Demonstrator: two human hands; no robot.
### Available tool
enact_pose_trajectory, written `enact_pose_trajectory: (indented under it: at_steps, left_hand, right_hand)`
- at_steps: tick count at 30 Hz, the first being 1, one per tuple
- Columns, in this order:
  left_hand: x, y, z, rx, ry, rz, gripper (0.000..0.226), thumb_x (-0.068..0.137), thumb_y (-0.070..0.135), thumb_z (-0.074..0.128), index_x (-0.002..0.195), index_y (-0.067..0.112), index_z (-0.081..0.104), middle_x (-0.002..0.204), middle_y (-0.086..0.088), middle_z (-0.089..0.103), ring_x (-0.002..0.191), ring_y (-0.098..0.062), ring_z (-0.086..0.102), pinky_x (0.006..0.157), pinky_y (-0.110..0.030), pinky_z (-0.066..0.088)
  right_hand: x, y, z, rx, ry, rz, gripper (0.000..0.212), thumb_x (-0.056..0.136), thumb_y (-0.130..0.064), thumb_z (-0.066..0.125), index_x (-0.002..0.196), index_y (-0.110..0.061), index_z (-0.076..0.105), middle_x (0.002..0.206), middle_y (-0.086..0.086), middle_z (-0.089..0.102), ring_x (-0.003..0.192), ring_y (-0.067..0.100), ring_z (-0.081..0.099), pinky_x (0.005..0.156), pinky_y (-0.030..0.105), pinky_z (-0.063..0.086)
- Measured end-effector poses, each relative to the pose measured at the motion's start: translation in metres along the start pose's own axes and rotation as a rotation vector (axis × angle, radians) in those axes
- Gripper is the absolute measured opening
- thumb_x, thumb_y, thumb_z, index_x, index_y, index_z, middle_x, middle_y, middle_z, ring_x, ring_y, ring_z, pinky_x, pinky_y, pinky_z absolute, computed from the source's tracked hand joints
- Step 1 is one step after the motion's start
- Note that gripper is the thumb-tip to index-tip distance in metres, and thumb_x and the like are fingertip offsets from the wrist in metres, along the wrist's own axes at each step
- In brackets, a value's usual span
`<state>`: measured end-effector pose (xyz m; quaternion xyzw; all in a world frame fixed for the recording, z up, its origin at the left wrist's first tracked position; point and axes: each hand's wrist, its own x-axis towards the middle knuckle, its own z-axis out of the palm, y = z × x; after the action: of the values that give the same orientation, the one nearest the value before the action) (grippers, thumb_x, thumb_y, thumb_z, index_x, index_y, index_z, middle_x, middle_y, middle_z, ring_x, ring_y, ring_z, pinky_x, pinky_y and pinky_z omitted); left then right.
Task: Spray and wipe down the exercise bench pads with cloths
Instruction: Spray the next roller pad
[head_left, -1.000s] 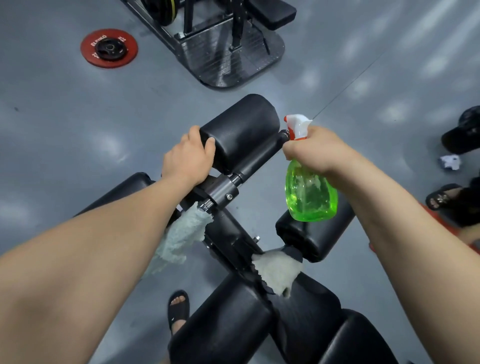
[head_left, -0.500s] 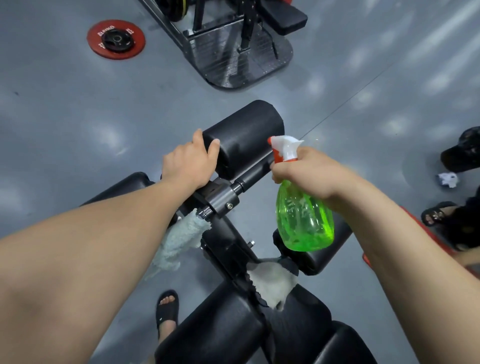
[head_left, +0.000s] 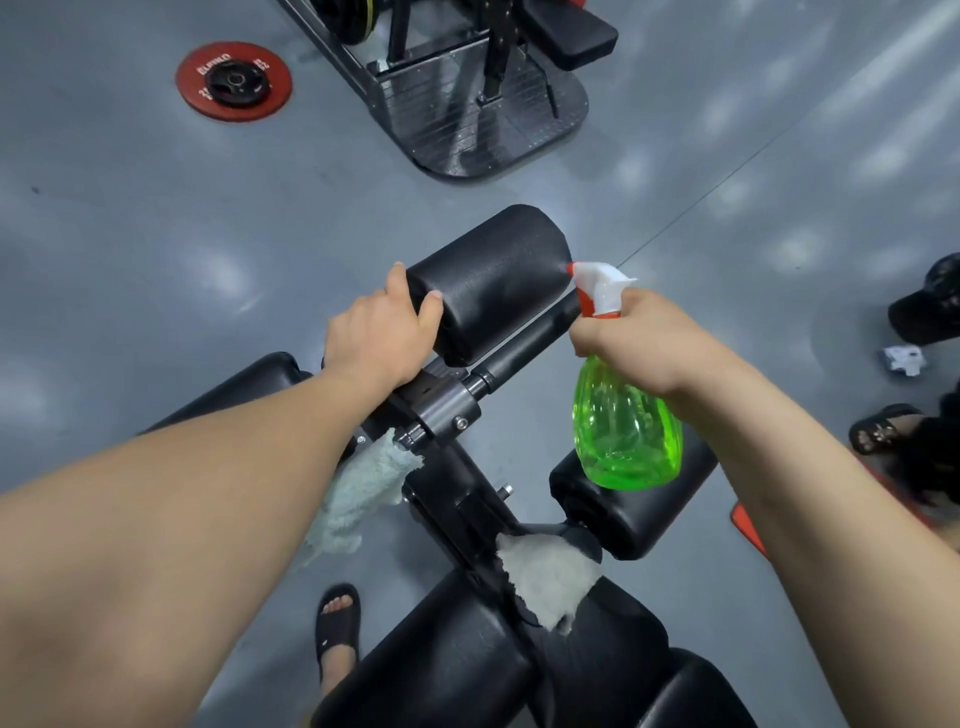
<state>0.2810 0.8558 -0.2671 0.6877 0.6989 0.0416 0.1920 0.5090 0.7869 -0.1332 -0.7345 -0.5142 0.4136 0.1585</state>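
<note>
A black upper roller pad (head_left: 498, 275) sticks out from the bench frame. My left hand (head_left: 379, 338) grips its near end, fingers curled over the edge. My right hand (head_left: 649, 343) holds a green spray bottle (head_left: 623, 436) by the neck, its white nozzle almost touching the pad's right end. A pale cloth (head_left: 363, 493) hangs below my left wrist beside the metal bracket; what holds it is hidden. A ragged pale patch (head_left: 545, 577), cloth or exposed foam, sits at the front of the seat pad (head_left: 457, 654). A lower roller pad (head_left: 639, 514) lies under the bottle.
A red weight plate (head_left: 234, 80) lies on the grey floor at the top left. A machine base (head_left: 478, 114) stands beyond the bench. My sandalled foot (head_left: 337, 623) is left of the seat. Another person's sandalled foot (head_left: 883, 431) and crumpled paper (head_left: 901, 359) are at the right.
My right hand has brought the bottle left and forward, so the nozzle now points at the upper pad's right end. My left hand has kept its grip on the pad.
</note>
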Motion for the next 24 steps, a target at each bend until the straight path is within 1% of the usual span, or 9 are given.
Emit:
enact_pose_trajectory:
  at_steps: [3, 4, 6, 8, 11, 12, 16, 20, 24]
  left_hand:
    - [0.0, 0.0, 0.002, -0.007, 0.02, -0.002, 0.068, 0.102, 0.059, 0.013, 0.158, 0.021, 0.022, 0.122, -0.003, 0.068, 0.112, -0.036, 0.06, 0.087, -0.048, 0.043]
    - [-0.001, 0.0, 0.002, -0.007, 0.021, -0.002, 0.068, 0.103, 0.059, 0.013, 0.158, 0.02, 0.022, 0.121, -0.004, 0.069, 0.112, -0.036, 0.06, 0.087, -0.048, 0.043]
    - [-0.001, 0.001, 0.001, -0.01, 0.024, -0.006, 0.068, 0.103, 0.059, 0.012, 0.158, 0.02, 0.022, 0.12, -0.006, 0.068, 0.112, -0.037, 0.06, 0.087, -0.049, 0.043]
    - [-0.002, 0.001, 0.0, -0.011, 0.026, -0.008, 0.071, 0.101, 0.062, 0.012, 0.158, 0.021, 0.022, 0.119, -0.005, 0.069, 0.111, -0.037, 0.06, 0.085, -0.048, 0.041]
    - [-0.003, 0.003, -0.002, 0.0, 0.017, -0.009, 0.073, 0.097, 0.062, 0.022, 0.158, 0.021, 0.022, 0.118, -0.002, 0.068, 0.106, -0.035, 0.061, 0.078, -0.043, 0.039]
    - [-0.004, 0.003, -0.003, 0.003, 0.013, -0.009, 0.074, 0.095, 0.061, 0.025, 0.157, 0.022, 0.022, 0.118, -0.002, 0.068, 0.105, -0.035, 0.061, 0.077, -0.042, 0.039]
    - [-0.003, 0.003, -0.002, 0.006, 0.024, -0.007, 0.071, 0.097, 0.061, 0.023, 0.157, 0.023, 0.022, 0.121, -0.004, 0.067, 0.108, -0.036, 0.061, 0.079, -0.043, 0.039]
    - [-0.003, 0.003, -0.002, -0.01, 0.051, -0.018, 0.065, 0.103, 0.058, 0.013, 0.155, 0.02, 0.026, 0.12, -0.011, 0.068, 0.11, -0.038, 0.061, 0.088, -0.048, 0.042]
    - [-0.004, 0.004, -0.003, -0.019, 0.056, -0.015, 0.066, 0.101, 0.061, 0.018, 0.152, 0.021, 0.028, 0.115, -0.007, 0.07, 0.105, -0.037, 0.062, 0.083, -0.045, 0.041]
  right_hand:
    - [-0.009, 0.004, 0.009, 0.021, -0.062, 0.005, 0.053, 0.071, -0.029, 0.061, 0.124, -0.031, 0.06, 0.092, 0.009, 0.068, 0.072, 0.014, 0.055, 0.075, 0.04, 0.055]
    - [-0.012, 0.006, 0.011, 0.039, -0.081, 0.004, 0.05, 0.067, -0.031, 0.059, 0.117, -0.027, 0.059, 0.094, 0.01, 0.068, 0.075, 0.016, 0.054, 0.078, 0.043, 0.055]
    - [-0.016, 0.009, 0.017, 0.05, -0.124, -0.011, 0.042, 0.068, -0.031, 0.057, 0.109, -0.034, 0.059, 0.085, 0.0, 0.061, 0.073, 0.016, 0.052, 0.072, 0.036, 0.049]
    - [-0.019, 0.012, 0.023, 0.039, -0.114, 0.008, 0.04, 0.071, -0.031, 0.058, 0.11, -0.039, 0.062, 0.079, -0.002, 0.059, 0.067, 0.015, 0.052, 0.065, 0.031, 0.046]
    - [-0.019, 0.016, 0.029, 0.005, -0.021, 0.04, 0.041, 0.08, -0.022, 0.056, 0.12, -0.012, 0.063, 0.064, -0.003, 0.047, 0.053, 0.015, 0.041, 0.054, 0.028, 0.039]
    - [-0.019, 0.017, 0.03, 0.002, 0.001, 0.045, 0.041, 0.082, -0.02, 0.055, 0.121, -0.01, 0.062, 0.062, -0.003, 0.044, 0.053, 0.016, 0.039, 0.054, 0.029, 0.037]
    - [-0.02, 0.013, 0.026, 0.08, 0.015, 0.012, 0.039, 0.083, -0.018, 0.054, 0.119, -0.031, 0.061, 0.07, -0.002, 0.048, 0.06, 0.017, 0.043, 0.058, 0.029, 0.041]
    - [-0.014, 0.008, 0.021, 0.082, 0.012, -0.014, 0.015, 0.079, -0.02, 0.054, 0.091, -0.028, 0.052, 0.074, -0.002, 0.043, 0.06, 0.016, 0.036, 0.055, 0.028, 0.036]
    - [-0.004, 0.003, 0.016, 0.074, 0.002, 0.021, 0.024, 0.072, -0.023, 0.053, 0.095, -0.027, 0.054, 0.07, -0.003, 0.046, 0.055, 0.015, 0.038, 0.054, 0.03, 0.037]
